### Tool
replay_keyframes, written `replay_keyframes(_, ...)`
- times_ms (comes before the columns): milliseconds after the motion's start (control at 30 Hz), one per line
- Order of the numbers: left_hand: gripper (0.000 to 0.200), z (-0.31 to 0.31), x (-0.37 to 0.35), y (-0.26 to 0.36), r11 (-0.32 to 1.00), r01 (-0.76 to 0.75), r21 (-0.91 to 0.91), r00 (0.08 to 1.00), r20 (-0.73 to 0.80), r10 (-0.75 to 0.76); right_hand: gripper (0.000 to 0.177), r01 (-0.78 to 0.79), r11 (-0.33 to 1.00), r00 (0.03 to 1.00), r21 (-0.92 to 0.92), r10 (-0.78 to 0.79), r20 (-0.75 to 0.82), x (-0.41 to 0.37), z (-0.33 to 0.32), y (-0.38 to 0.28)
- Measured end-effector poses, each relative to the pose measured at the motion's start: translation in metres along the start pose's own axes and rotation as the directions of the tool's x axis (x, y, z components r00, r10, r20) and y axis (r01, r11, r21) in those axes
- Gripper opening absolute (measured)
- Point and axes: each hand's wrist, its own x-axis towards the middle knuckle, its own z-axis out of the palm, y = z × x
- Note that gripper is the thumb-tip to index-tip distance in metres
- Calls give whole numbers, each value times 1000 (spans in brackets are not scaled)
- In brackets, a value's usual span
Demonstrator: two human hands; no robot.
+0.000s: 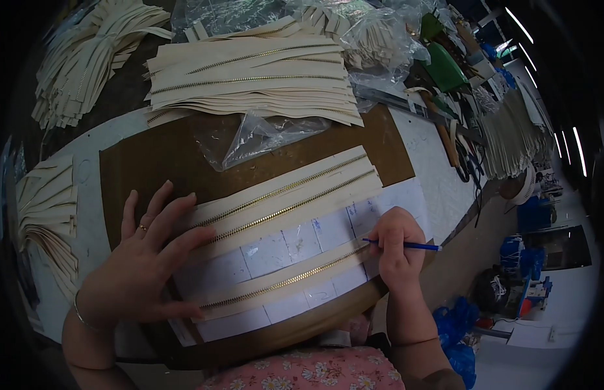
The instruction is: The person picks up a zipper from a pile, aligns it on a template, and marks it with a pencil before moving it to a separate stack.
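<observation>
My right hand [398, 250] grips a blue pen [424, 246], its tip over the right end of a cream zipper tape with gold teeth [289, 281]. That tape lies across a white sheet [266, 252] ruled with lines and small blue marks. Fingers spread, my left hand [136, 260] rests at the left end of the tapes, its thumb by the near one. Its fingertips touch the left part of further cream zipper tapes [282, 200], laid side by side just beyond. Under the sheet is a brown board [143, 172].
A thick stack of zipper tapes [250, 78] lies beyond the board, with clear plastic [269, 133] in front. Bundled tapes [84, 65] sit far left, others [48, 221] at the left edge. Orange-handled tools [447, 143] and a green container [445, 68] are at right.
</observation>
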Motion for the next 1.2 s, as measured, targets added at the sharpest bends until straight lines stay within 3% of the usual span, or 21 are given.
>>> replay_keyframes(500,91,1,0,-1,1000,4,23,1000,2,-4,47,25,999,1000,-36,-26,-16,-1,-1,0)
replay_keyframes(600,93,1,1,-1,1000,-3,18,1000,6,3,48,35,995,993,89,-24,-119,-8,-5,-4)
replay_keyframes(667,95,1,1,0,1000,15,28,1000,11,-15,48,35,996,999,88,-36,6,-12,-13,-10)
replay_keyframes(900,96,2,1,-1,1000,11,24,1000,7,-11,41,-19,991,999,130,14,46,-18,-14,-2)
replay_keyframes(1200,95,0,1,1,999,22,23,1000,14,-23,32,26,1000,999,7,-26,44,-15,-12,-8)
